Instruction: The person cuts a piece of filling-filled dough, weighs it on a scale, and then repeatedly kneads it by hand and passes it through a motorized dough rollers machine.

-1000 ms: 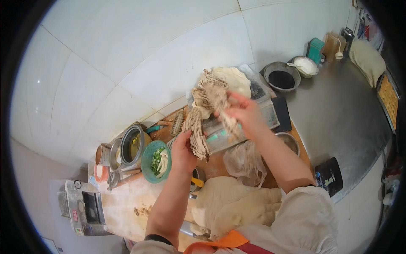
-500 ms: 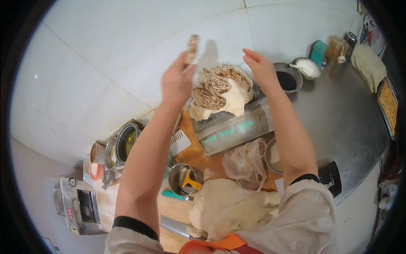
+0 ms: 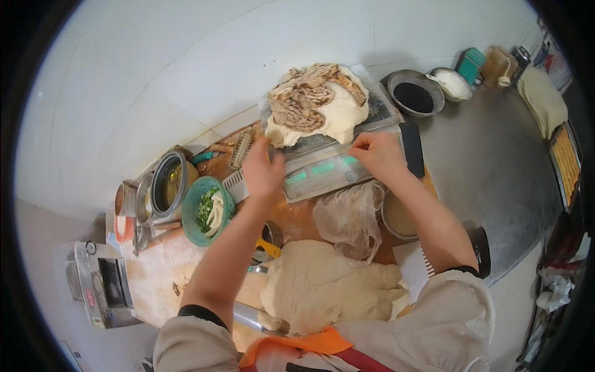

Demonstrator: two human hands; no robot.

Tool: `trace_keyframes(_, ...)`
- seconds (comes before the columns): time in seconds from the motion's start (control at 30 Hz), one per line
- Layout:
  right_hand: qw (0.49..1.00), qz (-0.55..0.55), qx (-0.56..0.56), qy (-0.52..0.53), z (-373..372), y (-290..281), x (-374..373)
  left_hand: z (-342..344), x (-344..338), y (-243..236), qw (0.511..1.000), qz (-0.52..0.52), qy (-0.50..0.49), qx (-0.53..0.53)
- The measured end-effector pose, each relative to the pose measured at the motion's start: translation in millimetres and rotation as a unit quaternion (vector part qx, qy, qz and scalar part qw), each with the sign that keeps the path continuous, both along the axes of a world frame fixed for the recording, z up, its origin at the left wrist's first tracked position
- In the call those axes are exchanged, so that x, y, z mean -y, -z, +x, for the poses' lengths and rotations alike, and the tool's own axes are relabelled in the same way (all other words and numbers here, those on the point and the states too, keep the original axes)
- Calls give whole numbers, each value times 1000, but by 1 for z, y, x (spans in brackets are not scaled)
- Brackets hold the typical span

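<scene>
At twelve o'clock, pale dough (image 3: pixel 344 121) with brown-streaked pieces (image 3: pixel 304 96) rests on the scale (image 3: pixel 328 182); probably soft and tacky, best supported beneath opposite edges. Left hand (image 3: pixel 263 172), seven o'clock of it: fingers parted, apparently empty. Right hand (image 3: pixel 379 156), four o'clock: fingertips together, nothing visible between.

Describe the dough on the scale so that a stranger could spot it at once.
Below the white wall, find the digital scale with green-lit displays. On its far part lies a floppy, pale heap of dough. Unlike the plain dough lump lower in the picture, this one is topped with folded, brown-streaked pieces.
</scene>
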State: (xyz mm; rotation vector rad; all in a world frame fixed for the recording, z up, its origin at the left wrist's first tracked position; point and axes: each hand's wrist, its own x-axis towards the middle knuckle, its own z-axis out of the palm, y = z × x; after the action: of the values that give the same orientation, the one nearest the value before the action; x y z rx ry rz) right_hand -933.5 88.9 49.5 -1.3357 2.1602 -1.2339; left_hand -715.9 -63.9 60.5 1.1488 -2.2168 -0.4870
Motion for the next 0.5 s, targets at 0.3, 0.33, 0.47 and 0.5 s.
trace_keyframes(0.3, 989, 8, -100, 108, 21, -5, 14, 29, -129, 20, 976, 59, 113, 179)
trace_keyframes(0.33, 979, -23, -153, 133, 24, -4, 18, 30, -136, 13, 966, 62, 133, 213)
trace_keyframes(0.47, 973, 28, -183, 138, 41, -3, 49, 20, -139, 5, 959, 52, 153, 234)
trace_keyframes(0.5, 964, 40, -217, 148, 42, 2, 57, 16, -137, 3, 955, 53, 157, 247)
